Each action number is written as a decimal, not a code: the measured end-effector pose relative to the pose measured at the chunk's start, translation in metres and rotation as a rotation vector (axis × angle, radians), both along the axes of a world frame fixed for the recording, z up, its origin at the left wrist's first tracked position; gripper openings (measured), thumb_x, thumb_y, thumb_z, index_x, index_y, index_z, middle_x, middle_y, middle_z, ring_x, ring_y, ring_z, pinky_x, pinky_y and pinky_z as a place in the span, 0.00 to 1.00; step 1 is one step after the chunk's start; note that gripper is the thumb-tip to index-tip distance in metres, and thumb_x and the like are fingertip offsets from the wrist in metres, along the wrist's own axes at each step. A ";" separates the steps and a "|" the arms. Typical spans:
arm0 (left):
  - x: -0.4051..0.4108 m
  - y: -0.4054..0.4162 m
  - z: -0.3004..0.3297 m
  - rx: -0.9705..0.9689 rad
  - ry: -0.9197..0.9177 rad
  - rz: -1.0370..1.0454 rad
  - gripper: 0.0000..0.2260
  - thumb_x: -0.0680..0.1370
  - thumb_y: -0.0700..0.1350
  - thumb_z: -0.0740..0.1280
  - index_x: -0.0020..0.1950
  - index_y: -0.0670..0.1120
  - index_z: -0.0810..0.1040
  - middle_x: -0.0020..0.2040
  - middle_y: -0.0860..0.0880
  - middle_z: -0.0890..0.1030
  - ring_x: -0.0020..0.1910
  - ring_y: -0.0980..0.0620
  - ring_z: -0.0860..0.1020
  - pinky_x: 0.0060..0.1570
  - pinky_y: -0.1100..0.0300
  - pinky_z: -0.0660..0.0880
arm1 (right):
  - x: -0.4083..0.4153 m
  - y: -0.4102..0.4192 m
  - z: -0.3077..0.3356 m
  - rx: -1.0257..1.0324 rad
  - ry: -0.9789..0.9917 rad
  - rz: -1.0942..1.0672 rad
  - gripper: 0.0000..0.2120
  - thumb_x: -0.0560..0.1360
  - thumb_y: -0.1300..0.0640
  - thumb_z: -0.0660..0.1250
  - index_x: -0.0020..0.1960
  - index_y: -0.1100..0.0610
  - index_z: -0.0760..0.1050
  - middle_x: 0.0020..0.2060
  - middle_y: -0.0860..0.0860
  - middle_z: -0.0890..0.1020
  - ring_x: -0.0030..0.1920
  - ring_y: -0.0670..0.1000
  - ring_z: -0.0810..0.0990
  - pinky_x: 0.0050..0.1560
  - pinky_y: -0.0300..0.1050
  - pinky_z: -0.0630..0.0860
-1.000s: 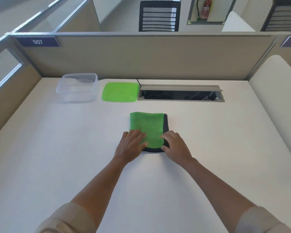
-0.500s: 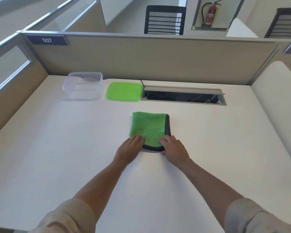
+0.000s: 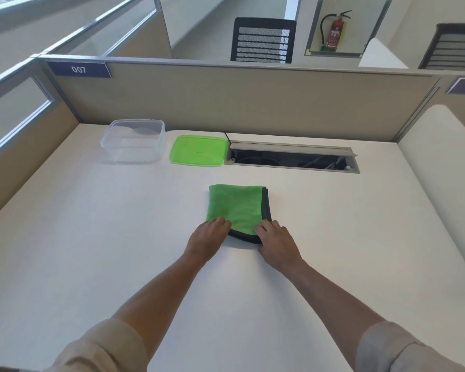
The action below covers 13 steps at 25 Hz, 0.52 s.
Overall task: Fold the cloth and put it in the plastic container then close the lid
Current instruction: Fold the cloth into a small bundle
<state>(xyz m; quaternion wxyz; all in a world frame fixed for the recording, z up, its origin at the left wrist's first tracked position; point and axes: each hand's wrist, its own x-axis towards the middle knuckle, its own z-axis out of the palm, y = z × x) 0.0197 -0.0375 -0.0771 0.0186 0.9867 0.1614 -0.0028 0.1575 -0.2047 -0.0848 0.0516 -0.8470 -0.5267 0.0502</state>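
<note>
Both the left hand (image 3: 207, 238) and right hand (image 3: 276, 241) pinch the folded green cloth's (image 3: 235, 208) 6 o'clock edge on the table (image 3: 91, 237).

Both bare forearms reach forward; the left hand (image 3: 208, 238) and right hand (image 3: 278, 241) rest knuckles-up, fingers curled.

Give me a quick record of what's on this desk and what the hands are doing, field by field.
cloth: green cloth with dark edging, folded, flat on the white desk
left hand: fingers on the cloth's near left corner
right hand: fingers on the near right corner
container: clear plastic container, open, far left
lid: green lid, off, flat beside the container
cable tray: open, right of the lid
</note>
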 end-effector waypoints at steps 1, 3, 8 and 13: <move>0.001 0.000 0.001 -0.019 -0.019 0.015 0.10 0.71 0.31 0.68 0.47 0.44 0.76 0.38 0.48 0.77 0.34 0.48 0.77 0.30 0.58 0.67 | 0.000 0.000 -0.001 0.018 -0.020 -0.006 0.19 0.70 0.59 0.67 0.60 0.54 0.74 0.56 0.51 0.76 0.53 0.55 0.74 0.48 0.49 0.75; 0.002 0.003 0.003 -0.062 -0.061 0.040 0.11 0.73 0.30 0.63 0.50 0.44 0.77 0.40 0.47 0.78 0.36 0.47 0.76 0.34 0.57 0.67 | 0.000 0.000 -0.003 0.054 -0.062 -0.013 0.17 0.68 0.61 0.68 0.57 0.55 0.75 0.54 0.51 0.77 0.51 0.55 0.75 0.46 0.48 0.75; -0.008 0.011 0.005 -0.131 -0.174 -0.008 0.15 0.71 0.34 0.63 0.55 0.45 0.78 0.44 0.48 0.80 0.41 0.46 0.77 0.46 0.52 0.75 | 0.000 0.003 -0.007 0.103 -0.068 -0.034 0.16 0.69 0.67 0.64 0.53 0.54 0.76 0.45 0.50 0.80 0.45 0.56 0.77 0.42 0.49 0.73; -0.038 0.031 -0.010 -0.178 -0.094 -0.119 0.27 0.70 0.52 0.71 0.69 0.50 0.71 0.67 0.54 0.74 0.66 0.54 0.70 0.65 0.53 0.68 | 0.006 0.009 0.007 0.202 0.037 -0.137 0.12 0.71 0.65 0.64 0.52 0.56 0.76 0.40 0.53 0.81 0.40 0.60 0.78 0.36 0.48 0.69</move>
